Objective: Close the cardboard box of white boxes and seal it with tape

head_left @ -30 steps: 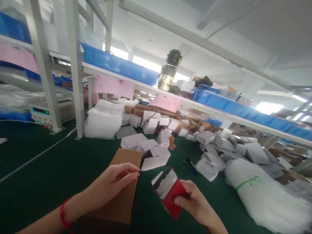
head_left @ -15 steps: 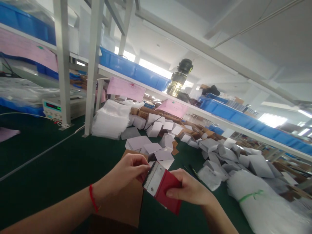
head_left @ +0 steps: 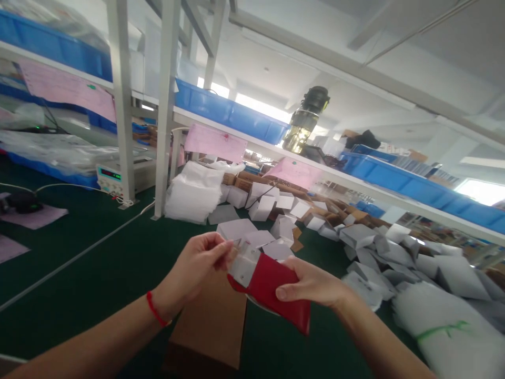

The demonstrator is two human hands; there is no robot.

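Note:
A red hair clipper [head_left: 272, 281] with a silver screwed blade plate [head_left: 245, 267] is gripped in my right hand [head_left: 311, 284], thumb on its near face and fingers behind. My left hand [head_left: 205, 255] pinches at the blade end, where a small see-through piece [head_left: 239, 247] shows by the fingertips. Blur and fingers hide how that piece meets the blade. Beneath both hands stands a brown cardboard box [head_left: 211, 326] on the green worktop.
White boxes [head_left: 264, 208] are piled behind my hands and to the right. A stack of white foam bags [head_left: 193, 192] stands by the shelf post [head_left: 163, 116]. At right lies a tied white bundle [head_left: 445, 321]; a bench instrument [head_left: 118, 176] sits left. Blue bins [head_left: 232, 110] line the shelf.
The clipper has turned flatter, its red face now more in view. At its blade end the dark teeth no longer show; a see-through piece appears there. The whole scene has shifted rightward.

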